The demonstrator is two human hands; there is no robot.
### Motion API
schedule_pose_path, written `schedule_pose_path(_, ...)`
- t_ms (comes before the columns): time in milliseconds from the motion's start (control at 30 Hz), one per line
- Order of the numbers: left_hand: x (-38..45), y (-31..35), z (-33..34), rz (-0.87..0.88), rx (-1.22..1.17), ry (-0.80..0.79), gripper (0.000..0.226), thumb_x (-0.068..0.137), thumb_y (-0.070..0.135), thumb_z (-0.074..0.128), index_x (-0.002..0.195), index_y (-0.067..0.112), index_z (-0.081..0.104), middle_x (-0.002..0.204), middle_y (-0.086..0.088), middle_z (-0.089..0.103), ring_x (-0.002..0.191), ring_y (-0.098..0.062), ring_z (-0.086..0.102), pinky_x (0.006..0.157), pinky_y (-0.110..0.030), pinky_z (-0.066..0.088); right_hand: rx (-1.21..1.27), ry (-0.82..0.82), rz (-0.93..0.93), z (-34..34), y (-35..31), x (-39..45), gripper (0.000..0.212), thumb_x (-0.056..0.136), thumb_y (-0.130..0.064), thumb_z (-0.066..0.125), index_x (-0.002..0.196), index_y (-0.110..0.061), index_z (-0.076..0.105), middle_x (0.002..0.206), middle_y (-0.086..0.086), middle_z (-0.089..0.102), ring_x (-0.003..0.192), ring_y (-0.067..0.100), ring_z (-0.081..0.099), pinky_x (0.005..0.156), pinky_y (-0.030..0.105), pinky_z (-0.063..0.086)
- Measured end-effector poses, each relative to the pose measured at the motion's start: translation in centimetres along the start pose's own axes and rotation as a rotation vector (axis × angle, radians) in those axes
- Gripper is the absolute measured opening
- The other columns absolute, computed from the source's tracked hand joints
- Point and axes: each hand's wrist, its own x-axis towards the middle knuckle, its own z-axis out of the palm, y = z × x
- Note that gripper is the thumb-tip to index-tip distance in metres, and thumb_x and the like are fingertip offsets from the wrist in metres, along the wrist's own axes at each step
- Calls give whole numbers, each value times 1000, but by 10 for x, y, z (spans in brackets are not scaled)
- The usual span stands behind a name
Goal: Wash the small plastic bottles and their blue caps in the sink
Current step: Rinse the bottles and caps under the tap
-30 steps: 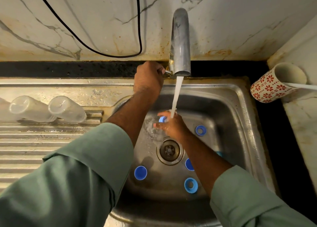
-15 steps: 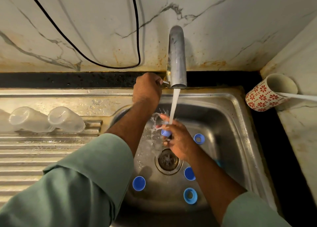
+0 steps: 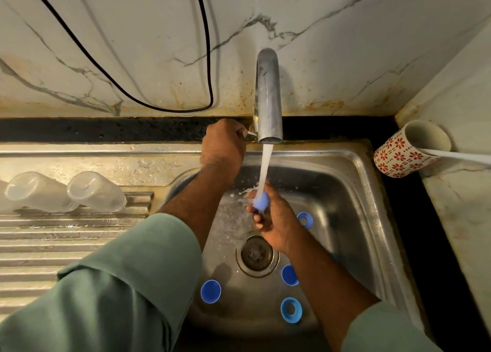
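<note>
My right hand (image 3: 275,222) holds a blue cap (image 3: 261,202) under the running water from the tap (image 3: 267,96), over the steel sink (image 3: 356,192). My left hand (image 3: 224,143) grips the tap's handle (image 3: 248,133) at the back rim. Several more blue caps lie on the sink floor: one at the front left (image 3: 210,291), one at the front (image 3: 291,310), one beside the drain (image 3: 289,274) and one to the right of my hand (image 3: 305,219). Two clear plastic bottles (image 3: 97,192) (image 3: 37,191) lie on their sides on the draining board at the left.
The ribbed draining board (image 3: 66,245) stretches left of the basin. A red-patterned mug (image 3: 407,149) holding a white stick stands on the counter at the right. A black cable (image 3: 208,59) hangs down the marble wall. The drain (image 3: 256,253) sits mid-basin.
My right hand has turned the blue cap under the stream, and its closed top now faces up. My left hand stays on the tap handle. My view has tilted up a little.
</note>
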Motion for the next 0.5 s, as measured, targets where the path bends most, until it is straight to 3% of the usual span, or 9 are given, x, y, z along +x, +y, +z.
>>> schedule_pose_path(67, 0, 0, 0, -2, -3, -4, 20, 95, 5, 60, 114, 7, 67, 101, -8, 62, 85, -17, 50, 78, -27, 42, 47, -5, 41, 1, -2, -2, 38, 96, -45, 49, 103, -10, 59, 72, 9, 60, 57, 13, 47, 50, 21, 38)
schedule_pose_path(133, 0, 0, 0, 2, -11, -2, 20, 95, 5, 60, 113, 7, 67, 96, -5, 58, 86, -17, 50, 78, -27, 42, 119, -14, -14, 2, -1, -2, 19, 97, -22, 53, 104, -8, 63, 91, 11, 61, 72, 17, 54, 62, 25, 44)
schedule_pose_path(200, -1, 1, -1, 4, -7, -1, 17, 96, 6, 57, 110, 6, 67, 91, -3, 54, 83, -16, 49, 76, -28, 41, 117, -3, -70, 1, 1, -1, 22, 94, -7, 56, 114, -7, 63, 103, 12, 59, 80, 19, 56, 67, 27, 46)
schedule_pose_path(333, 0, 1, -1, 9, 25, 4, 16, 97, 6, 53, 100, 7, 69, 83, -2, 52, 75, -16, 47, 72, -28, 38, -25, 29, -31, -2, 3, -1, 23, 95, -29, 59, 106, -11, 64, 90, 11, 64, 59, 11, 52, 55, 24, 40)
schedule_pose_path(400, 0, 0, 0, 11, 24, 1, 16, 97, 6, 53, 100, 7, 68, 84, -3, 53, 76, -16, 49, 72, -28, 40, -127, 3, -117, -1, 0, 0, 13, 91, -8, 63, 102, -12, 65, 91, 9, 65, 71, 14, 60, 68, 28, 49)
schedule_pose_path(433, 0, 0, 0, 11, 25, 1, 16, 97, 6, 53, 100, 8, 68, 84, -3, 54, 76, -16, 49, 72, -28, 40, -138, -3, -157, -2, 0, 2, 22, 87, 3, 63, 105, -10, 65, 92, 7, 66, 77, 17, 64, 75, 31, 53)
schedule_pose_path(500, 0, -1, 1, 10, 32, 0, 16, 97, 7, 52, 97, 9, 68, 84, -3, 54, 73, -17, 48, 71, -28, 39, -27, 10, -155, 1, -1, 2, 26, 86, 7, 62, 110, -4, 62, 94, 10, 68, 81, 20, 69, 79, 35, 57)
